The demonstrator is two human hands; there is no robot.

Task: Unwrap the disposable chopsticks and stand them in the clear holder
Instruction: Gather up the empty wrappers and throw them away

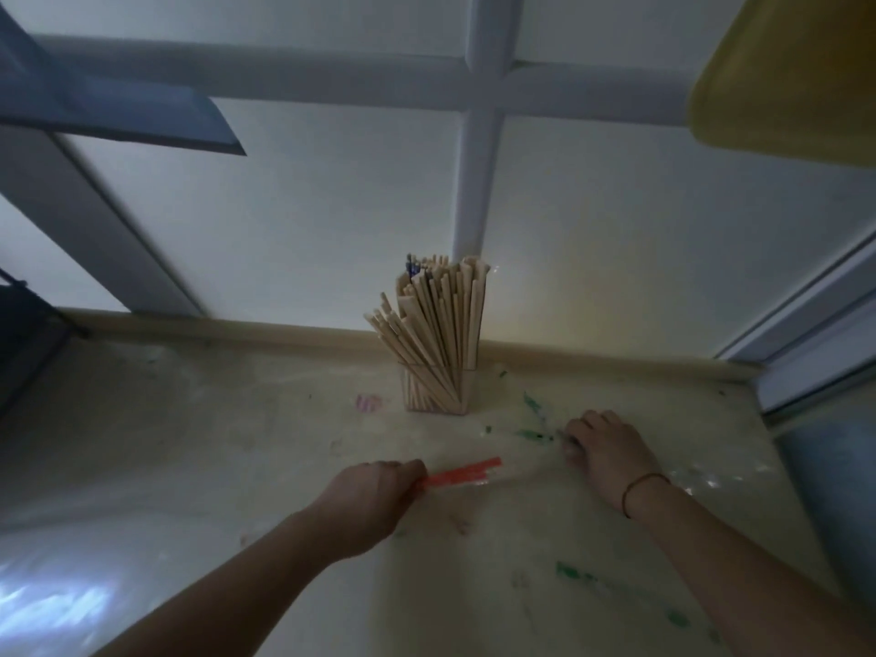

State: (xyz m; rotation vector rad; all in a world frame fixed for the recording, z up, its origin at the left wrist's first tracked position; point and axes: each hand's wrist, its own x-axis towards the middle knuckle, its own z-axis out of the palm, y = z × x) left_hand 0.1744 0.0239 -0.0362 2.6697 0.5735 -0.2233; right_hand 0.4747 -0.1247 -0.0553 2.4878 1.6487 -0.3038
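Head view: two hands at a wrapped pair, holder beyond

**Left hand** (379, 490): fingers curled round the near end of a red-printed clear plastic chopstick wrapper (462, 472). Grasping.

**Right hand** (604, 450): knuckles up on the table, fingers curled down at a patch of green-marked clear film (533, 433). Whether it pinches that film or only presses on it cannot be told. A thin dark cord circles the wrist.

**Wrapper**: lies low over the table between the two hands, long axis running from the left hand's grip up and rightward toward the right hand. Its far end stops short of the right fingers. Whether sticks are inside cannot be made out; the frame is blurred.

**Clear rectangular plastic holder** (438, 391): stands upright beyond both hands, near the back edge, roughly midway between them. Packed with bare pale wooden chopsticks (438, 320), some leaning left, most near vertical.

**Beige stained table** (213, 443): green and pink smears, loose clear film at the right.

**Judgement**: the unwrapping step is in hand. The right hand is nearer the wrapper's free end and best placed to pull along its long axis; the holder then lies straight ahead.
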